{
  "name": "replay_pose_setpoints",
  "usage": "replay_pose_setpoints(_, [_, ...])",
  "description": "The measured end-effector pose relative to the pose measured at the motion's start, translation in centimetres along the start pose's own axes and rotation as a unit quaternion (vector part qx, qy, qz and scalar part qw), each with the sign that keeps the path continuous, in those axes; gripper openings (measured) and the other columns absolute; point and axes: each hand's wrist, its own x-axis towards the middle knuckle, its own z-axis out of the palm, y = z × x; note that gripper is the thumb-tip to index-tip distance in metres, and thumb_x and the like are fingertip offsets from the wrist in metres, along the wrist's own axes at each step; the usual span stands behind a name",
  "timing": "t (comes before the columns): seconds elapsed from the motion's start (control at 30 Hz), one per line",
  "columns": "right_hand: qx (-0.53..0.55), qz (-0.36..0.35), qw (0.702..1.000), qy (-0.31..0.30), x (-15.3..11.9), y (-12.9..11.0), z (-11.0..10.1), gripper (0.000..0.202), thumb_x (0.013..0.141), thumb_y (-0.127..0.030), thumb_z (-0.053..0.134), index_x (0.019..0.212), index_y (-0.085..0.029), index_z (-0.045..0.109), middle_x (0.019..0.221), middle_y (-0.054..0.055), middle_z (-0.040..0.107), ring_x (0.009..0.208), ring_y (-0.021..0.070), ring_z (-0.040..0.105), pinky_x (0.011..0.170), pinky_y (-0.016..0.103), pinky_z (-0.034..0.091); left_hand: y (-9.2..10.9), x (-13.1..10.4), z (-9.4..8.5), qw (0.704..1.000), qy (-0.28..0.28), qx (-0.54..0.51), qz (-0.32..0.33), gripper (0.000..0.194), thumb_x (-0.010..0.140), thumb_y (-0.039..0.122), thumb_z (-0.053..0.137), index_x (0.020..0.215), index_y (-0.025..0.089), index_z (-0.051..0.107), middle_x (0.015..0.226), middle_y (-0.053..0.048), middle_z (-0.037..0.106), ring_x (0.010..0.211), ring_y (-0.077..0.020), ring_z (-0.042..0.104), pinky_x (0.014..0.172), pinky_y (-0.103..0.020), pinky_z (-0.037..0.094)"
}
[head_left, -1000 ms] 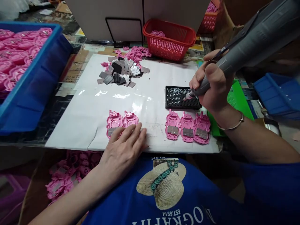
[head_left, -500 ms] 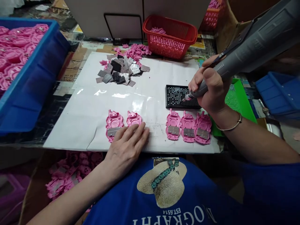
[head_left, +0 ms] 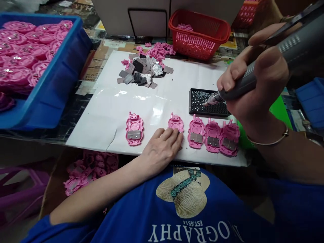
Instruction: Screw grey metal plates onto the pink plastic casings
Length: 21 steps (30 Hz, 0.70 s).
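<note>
My left hand (head_left: 163,148) lies palm down at the table's front edge, its fingers bent over the lower part of a pink plastic shell (head_left: 175,122); the thumb is hidden. My right hand (head_left: 258,72) is wrapped around a grey electric screwdriver (head_left: 268,64). Its tip is over the black screw tray (head_left: 193,109), which holds many small screws; contact is hard to tell. To the left stands another pink shell (head_left: 134,126) with a grey metal plate (head_left: 133,135) on it. Three more such shells (head_left: 212,135) lie side by side on the right.
Loose metal plates (head_left: 141,69) and small pink parts (head_left: 162,50) are heaped at the back. Behind them stands a red basket (head_left: 197,44). A blue bin (head_left: 63,64) of pink pieces is at left, a green tray (head_left: 282,109) at right. More pink shells (head_left: 88,168) lie below the table edge.
My left hand has slid the pink shell rightward, towards the three shells. The screwdriver tip stays over the screw tray. The whole view has shifted, so the table appears further right.
</note>
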Motion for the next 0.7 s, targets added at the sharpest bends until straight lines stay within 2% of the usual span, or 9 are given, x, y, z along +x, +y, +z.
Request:
replay_pose_setpoints(0.1, [0.056,0.016,0.997,-0.046,-0.7,0.1,1.7,0.030,0.073,-0.047,0.077,0.090,-0.027,0.061,0.061,-0.004,0.044,0.042,0.0131,0.040,0.040,0.033,0.030,0.5,1.2,0.6,1.000,-0.007,-0.016,0.022,0.031,0.098,0.015,0.048,0.126,0.004,0.057,0.120,-0.016,0.067,0.103,-0.0242,0.059,0.081,-0.035,0.045])
replay_pose_setpoints(0.23, [0.065,0.071,0.991,-0.096,-1.5,0.7,3.0,0.033,0.070,-0.047,0.078,0.089,-0.029,0.058,0.059,-0.006,0.049,0.039,0.0124,0.038,0.040,0.032,0.032,0.8,1.8,1.0,0.999,0.001,-0.037,0.031,0.033,0.098,0.016,0.046,0.126,0.002,0.056,0.118,-0.017,0.067,0.101,-0.0247,0.059,0.079,-0.034,0.046])
replay_pose_setpoints(0.43, [0.061,0.080,0.988,-0.114,-2.0,1.5,3.1,0.032,0.074,-0.044,0.075,0.093,-0.028,0.055,0.058,-0.006,0.052,0.041,0.0120,0.043,0.037,0.029,0.028,0.8,1.8,1.0,0.998,0.003,-0.064,0.026,0.033,0.100,0.016,0.043,0.126,0.002,0.056,0.117,-0.018,0.067,0.101,-0.0249,0.059,0.078,-0.035,0.046])
replay_pose_setpoints(0.57, [0.079,0.082,0.986,-0.124,-2.1,1.9,3.0,0.029,0.076,-0.039,0.076,0.093,-0.027,0.056,0.059,-0.006,0.052,0.041,0.0111,0.045,0.038,0.028,0.032,0.7,1.8,0.8,0.997,-0.008,-0.076,0.025,0.033,0.100,0.015,0.039,0.127,0.002,0.055,0.119,-0.019,0.065,0.102,-0.0246,0.058,0.080,-0.035,0.047])
replay_pose_setpoints(0.7, [0.085,0.088,0.983,-0.135,-2.5,2.3,3.0,0.032,0.073,-0.040,0.077,0.091,-0.027,0.054,0.059,-0.007,0.049,0.040,0.0100,0.040,0.037,0.027,0.031,0.7,1.8,0.9,0.996,-0.006,-0.086,0.025,0.034,0.100,0.014,0.040,0.128,0.000,0.054,0.118,-0.020,0.065,0.102,-0.0252,0.058,0.080,-0.036,0.048])
